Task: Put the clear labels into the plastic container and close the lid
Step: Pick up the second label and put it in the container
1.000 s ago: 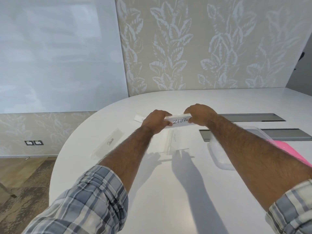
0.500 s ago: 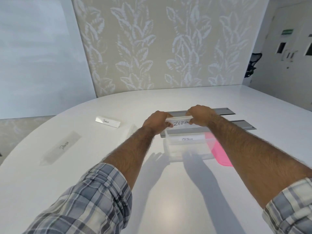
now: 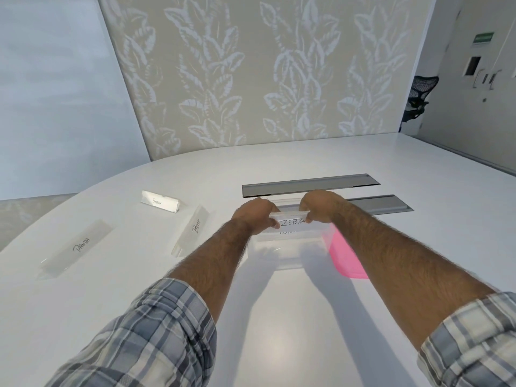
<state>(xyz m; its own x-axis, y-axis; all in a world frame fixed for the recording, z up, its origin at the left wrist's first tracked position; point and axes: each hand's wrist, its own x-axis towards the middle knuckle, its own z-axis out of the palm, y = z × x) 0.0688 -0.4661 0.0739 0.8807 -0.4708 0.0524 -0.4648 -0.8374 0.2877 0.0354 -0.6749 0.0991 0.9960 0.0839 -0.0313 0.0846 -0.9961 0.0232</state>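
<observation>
Left hand (image 3: 255,215) and right hand (image 3: 321,206) each pinch an end of the ZEBRA label (image 3: 291,222), held over the open container (image 3: 282,251), mid-table. Lower it flat and level onto the label already inside, then let go. Three labels remain left; pink lid (image 3: 346,258) right.

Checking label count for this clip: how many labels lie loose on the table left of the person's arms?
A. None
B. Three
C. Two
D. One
B: the Panda label, the Bear label and a third label lie on the table; both hands hold the Zebra label.
</observation>
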